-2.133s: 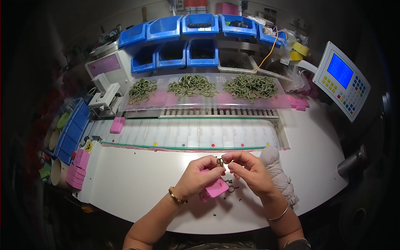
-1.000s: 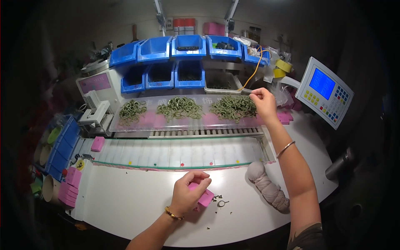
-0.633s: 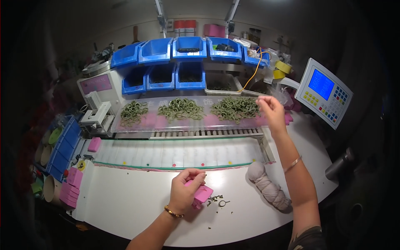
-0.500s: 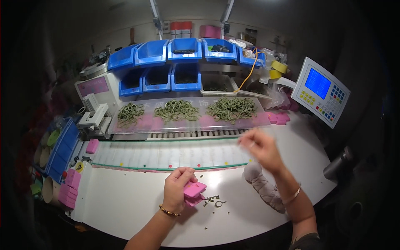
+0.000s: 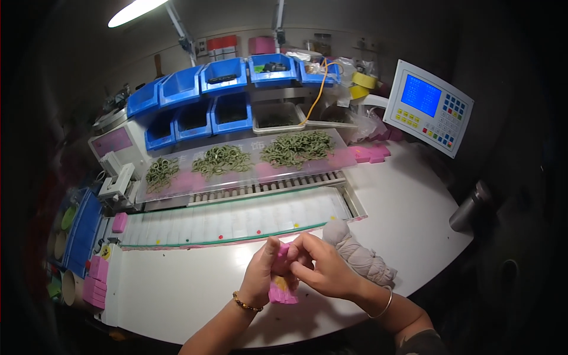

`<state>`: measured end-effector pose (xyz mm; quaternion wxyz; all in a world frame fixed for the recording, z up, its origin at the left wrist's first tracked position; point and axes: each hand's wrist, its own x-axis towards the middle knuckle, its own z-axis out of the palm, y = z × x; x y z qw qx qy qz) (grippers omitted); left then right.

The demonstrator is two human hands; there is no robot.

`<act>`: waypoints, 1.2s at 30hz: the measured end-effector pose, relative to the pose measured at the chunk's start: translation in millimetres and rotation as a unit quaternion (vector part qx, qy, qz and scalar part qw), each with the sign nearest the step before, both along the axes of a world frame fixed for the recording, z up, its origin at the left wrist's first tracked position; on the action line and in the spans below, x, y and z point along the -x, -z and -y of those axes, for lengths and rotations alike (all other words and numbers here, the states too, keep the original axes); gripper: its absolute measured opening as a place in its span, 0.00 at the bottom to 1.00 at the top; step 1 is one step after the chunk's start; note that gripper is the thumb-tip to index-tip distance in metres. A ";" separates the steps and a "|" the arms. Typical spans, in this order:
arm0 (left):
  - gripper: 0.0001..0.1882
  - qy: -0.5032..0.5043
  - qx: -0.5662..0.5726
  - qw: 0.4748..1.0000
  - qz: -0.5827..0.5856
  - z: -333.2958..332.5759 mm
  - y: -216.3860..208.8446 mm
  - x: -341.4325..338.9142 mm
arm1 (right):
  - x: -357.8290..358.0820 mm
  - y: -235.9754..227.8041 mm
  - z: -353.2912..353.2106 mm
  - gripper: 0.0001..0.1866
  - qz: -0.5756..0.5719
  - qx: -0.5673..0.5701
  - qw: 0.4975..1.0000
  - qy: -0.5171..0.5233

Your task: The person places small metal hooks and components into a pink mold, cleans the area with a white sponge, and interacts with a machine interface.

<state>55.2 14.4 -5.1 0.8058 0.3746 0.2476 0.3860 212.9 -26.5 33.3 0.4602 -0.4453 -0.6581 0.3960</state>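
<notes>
Head view: left hand (image 5: pixel 258 275) grasps a yellow-patched pink block (image 5: pixel 284 294); right hand (image 5: pixel 324 269) touches it, hold unclear.

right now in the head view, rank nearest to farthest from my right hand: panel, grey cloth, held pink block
1. held pink block: at your right hand, left side
2. grey cloth: just beyond, to the right
3. panel: farthest, upper right

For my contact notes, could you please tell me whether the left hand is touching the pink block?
Touching. The head view shows the left hand against the left side of the pink block, no gap between.
</notes>
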 end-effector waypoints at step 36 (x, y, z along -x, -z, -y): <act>0.14 -0.174 0.000 0.985 -0.001 3.8 15.2 21.5 | -8.7 -28.0 17.1 0.29 0.457 -0.361 0.812 0.034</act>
